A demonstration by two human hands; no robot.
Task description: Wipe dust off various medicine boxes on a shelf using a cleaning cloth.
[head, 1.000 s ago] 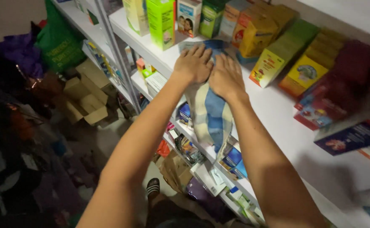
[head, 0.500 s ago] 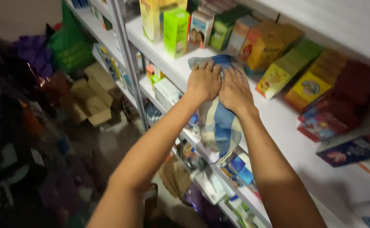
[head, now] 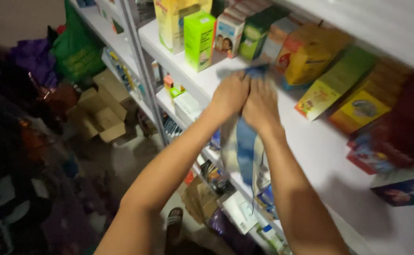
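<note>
We are in a dim storeroom lined with white shelves (head: pixel 311 141), the floor below crowded with cardboard boxes (head: pixel 101 111) and a green bag (head: pixel 77 47). On the upper shelf stand packaged goods: a lime-green carton (head: pixel 199 40), a small white box (head: pixel 228 35) beside it, and yellow and orange packets (head: pixel 311 56) leaning towards the back. Our left hand (head: pixel 229 97) and right hand (head: pixel 261 105) lie side by side, thumbs touching, both pressed flat with fingers together on a blue-and-cream striped cloth (head: pixel 245 151). The cloth is spread on the shelf under the palms, its top edge just short of the packets, and its lower part hangs over the shelf's front edge. Neither hand grips anything; each is open and bearing down on the cloth. Both arms reach up and forward, nearly straight, forearms converging at the wrists. In our judgement the wiping is best done with even pressure from both palms, strokes kept parallel to the shelf edge, and the fingertips held short of the leaning packets so none is knocked over; the hanging tail should be gathered so it does not snag goods on the lower shelf.
</note>
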